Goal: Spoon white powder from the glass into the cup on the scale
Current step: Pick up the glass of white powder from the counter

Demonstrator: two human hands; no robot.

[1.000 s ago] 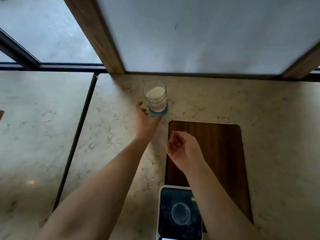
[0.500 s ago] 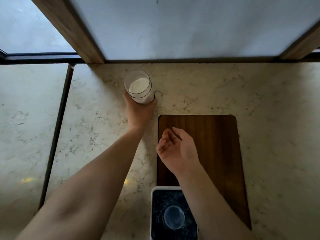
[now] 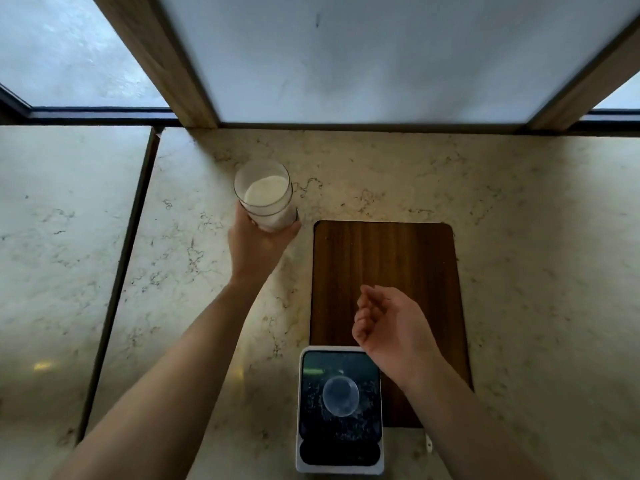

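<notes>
A clear glass (image 3: pixel 265 195) holding white powder is at the back of the marble counter, and my left hand (image 3: pixel 258 242) is wrapped around its lower part from the near side. A small clear cup (image 3: pixel 340 395) sits on the dark top of a white-framed scale (image 3: pixel 339 410) at the front edge. My right hand (image 3: pixel 389 327) hovers over the wooden board just beyond the scale, fingers loosely curled and apart, holding nothing. No spoon is in sight.
A dark wooden board (image 3: pixel 384 268) lies to the right of the glass, with the scale overlapping its near left corner. A dark seam (image 3: pixel 121 271) splits the counter (image 3: pixel 536 237) on the left. A wood-framed panel and window rise at the back.
My left hand has reached the glass and closed around it. My right hand has drawn back toward the scale.
</notes>
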